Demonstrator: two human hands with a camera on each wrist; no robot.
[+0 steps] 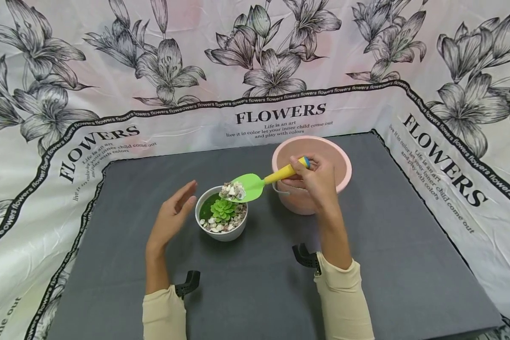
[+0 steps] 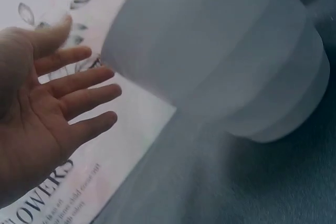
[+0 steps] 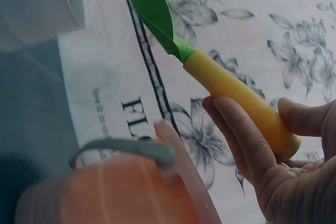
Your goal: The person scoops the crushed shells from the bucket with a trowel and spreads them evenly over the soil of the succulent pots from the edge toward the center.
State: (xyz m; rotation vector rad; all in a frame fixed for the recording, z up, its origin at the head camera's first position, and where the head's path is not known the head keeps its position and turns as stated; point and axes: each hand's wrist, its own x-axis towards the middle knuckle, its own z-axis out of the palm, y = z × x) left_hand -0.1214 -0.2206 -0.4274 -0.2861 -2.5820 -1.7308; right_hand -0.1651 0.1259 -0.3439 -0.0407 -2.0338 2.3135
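My right hand [image 1: 320, 182] grips the yellow handle of a small garden trowel [image 1: 252, 186] with a green blade. Pebbles [image 1: 233, 191] lie heaped on the blade's tip, above the rim of a white flower pot [image 1: 233, 234]. Inside that pot stands a green succulent [image 1: 223, 210], with light pebbles around its front and right side and a green surface showing at the left. Just left of the pot, my left hand [image 1: 172, 219] is held with its fingers extended, apart from the pot. The left wrist view shows the open palm [image 2: 42, 114] beside the pot's wall [image 2: 226, 51].
A pink bucket [image 1: 297, 203] with a grey handle stands right of the pot, behind and below my right hand. Both containers sit on a dark grey table [image 1: 255, 293]. White flower-printed cloth [image 1: 276, 123] hangs along the back and sides.
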